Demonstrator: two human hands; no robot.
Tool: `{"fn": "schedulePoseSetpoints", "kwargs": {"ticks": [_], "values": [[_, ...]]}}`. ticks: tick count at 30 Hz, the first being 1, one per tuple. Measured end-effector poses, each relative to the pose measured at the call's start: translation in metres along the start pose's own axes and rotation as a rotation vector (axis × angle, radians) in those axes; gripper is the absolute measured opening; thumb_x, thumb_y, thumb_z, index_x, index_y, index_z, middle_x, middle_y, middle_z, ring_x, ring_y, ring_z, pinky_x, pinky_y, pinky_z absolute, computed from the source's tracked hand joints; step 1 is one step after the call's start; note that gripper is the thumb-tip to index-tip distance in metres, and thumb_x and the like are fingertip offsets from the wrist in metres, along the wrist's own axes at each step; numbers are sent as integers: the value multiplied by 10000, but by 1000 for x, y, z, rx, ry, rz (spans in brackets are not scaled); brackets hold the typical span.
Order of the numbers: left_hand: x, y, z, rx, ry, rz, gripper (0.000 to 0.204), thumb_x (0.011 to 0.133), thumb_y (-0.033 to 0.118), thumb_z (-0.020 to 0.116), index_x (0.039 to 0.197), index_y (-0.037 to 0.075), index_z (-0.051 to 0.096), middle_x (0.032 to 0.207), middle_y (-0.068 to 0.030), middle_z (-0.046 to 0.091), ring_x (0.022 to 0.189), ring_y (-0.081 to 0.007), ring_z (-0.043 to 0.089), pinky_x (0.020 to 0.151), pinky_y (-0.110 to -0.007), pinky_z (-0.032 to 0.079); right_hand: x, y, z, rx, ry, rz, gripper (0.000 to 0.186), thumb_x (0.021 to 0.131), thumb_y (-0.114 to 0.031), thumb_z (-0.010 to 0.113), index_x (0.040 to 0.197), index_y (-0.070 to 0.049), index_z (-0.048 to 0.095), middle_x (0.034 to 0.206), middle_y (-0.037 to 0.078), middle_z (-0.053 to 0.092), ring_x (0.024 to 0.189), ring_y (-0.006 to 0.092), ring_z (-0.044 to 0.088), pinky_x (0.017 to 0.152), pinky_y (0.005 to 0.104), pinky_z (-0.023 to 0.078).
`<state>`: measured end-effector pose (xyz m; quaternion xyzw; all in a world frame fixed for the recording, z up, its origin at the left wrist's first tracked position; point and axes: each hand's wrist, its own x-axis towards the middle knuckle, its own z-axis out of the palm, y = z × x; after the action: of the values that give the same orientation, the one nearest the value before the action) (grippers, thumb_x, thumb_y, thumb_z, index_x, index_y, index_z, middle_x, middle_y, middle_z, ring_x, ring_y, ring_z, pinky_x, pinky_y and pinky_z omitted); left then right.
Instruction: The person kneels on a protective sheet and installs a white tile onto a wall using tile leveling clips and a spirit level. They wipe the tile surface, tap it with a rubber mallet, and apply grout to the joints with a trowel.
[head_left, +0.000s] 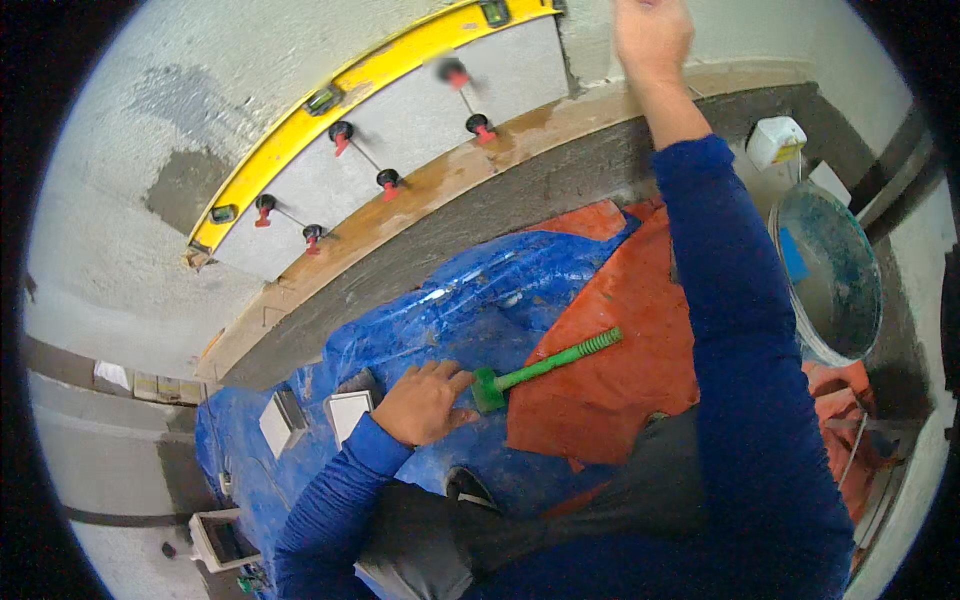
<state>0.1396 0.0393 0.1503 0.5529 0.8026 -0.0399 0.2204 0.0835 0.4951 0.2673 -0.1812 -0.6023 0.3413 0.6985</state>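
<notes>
My left hand [425, 402] is low over the blue tarp, its thumb apart from its fingers and nothing visible between them. Its fingertips come close to the head of a green mallet [560, 361], whose ribbed handle lies across the orange sheet. Whether they touch it I cannot tell. My right hand [655, 40] reaches up beside the wall at the top edge, its fingers mostly cut off. To its left, a long yellow spirit level [400, 62] runs along the upper edge of a light grey tile [420, 125]. Several black-and-red knobs [388, 182] sit on the tile in pairs joined by thin rods.
A wooden strip [360, 205] runs below the tile. Blue tarp [430, 295] and orange sheet [620, 300] cover the floor. Small white-faced blocks [283, 425] lie left of my left hand. At right stand a dirty bucket [835, 270] and a white jug [775, 143].
</notes>
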Motion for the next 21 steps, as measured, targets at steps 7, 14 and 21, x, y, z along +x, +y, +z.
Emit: {"fn": "schedulePoseSetpoints", "kwargs": {"ticks": [7, 14, 21], "values": [[11, -3, -7, -431, 6, 218, 477, 921, 304, 733, 1283, 18, 610, 1171, -225, 644, 1123, -431, 613, 975, -476, 507, 15, 31, -2, -20, -7, -10, 248, 847, -106, 676, 1068, 7, 677, 887, 133, 707, 828, 235, 661, 789, 349, 528], [9, -16, -12, -389, 36, 219, 443, 914, 331, 733, 1214, 15, 655, 1155, -218, 643, 1097, -430, 619, 939, -496, 508, 28, 33, -15, 24, -64, 57, 230, 862, -132, 749, 1047, 0, 708, 808, 19, 654, 712, 122, 602, 656, 303, 493], [7, -20, -15, -474, 51, 266, 426, 921, 319, 725, 1220, 24, 655, 1146, -214, 644, 1113, -419, 610, 951, -487, 498, 25, 38, -12, 151, -109, 84, 296, 846, -172, 770, 1069, 13, 712, 845, 27, 670, 701, 118, 592, 657, 276, 491]]}}
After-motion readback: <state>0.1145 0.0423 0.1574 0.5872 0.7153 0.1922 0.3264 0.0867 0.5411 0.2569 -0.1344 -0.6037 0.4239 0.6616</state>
